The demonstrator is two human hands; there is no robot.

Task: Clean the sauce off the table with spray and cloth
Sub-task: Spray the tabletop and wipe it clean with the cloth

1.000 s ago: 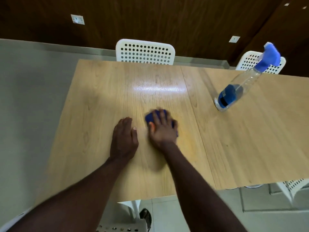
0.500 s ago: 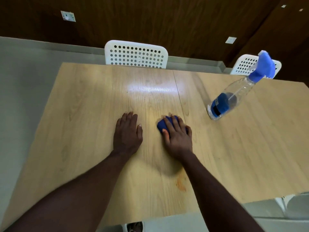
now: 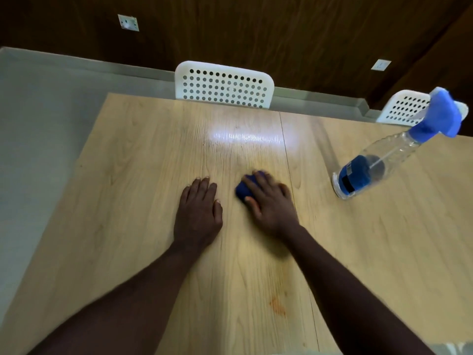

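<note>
My right hand (image 3: 271, 203) presses a small blue cloth (image 3: 243, 189) flat on the light wooden table (image 3: 128, 175); only the cloth's left part shows past my fingers. Flat on the table just left of it lies my left hand (image 3: 198, 211), fingers together, holding nothing. An orange sauce smear (image 3: 277, 304) marks the wood nearer to me, between my forearms. A clear spray bottle (image 3: 378, 162) with a blue trigger head and blue label stands at the right, apart from both hands.
Two white perforated chairs stand behind the far table edge, one (image 3: 224, 85) at the middle and one (image 3: 404, 108) at the right. A seam (image 3: 289, 160) runs through the tabletop. Grey floor lies to the left, dark wood wall behind.
My right hand has slid the cloth back and forth, right and then slightly left and away from me. The left hand stays planted. The sauce smear came into view as the camera shifted.
</note>
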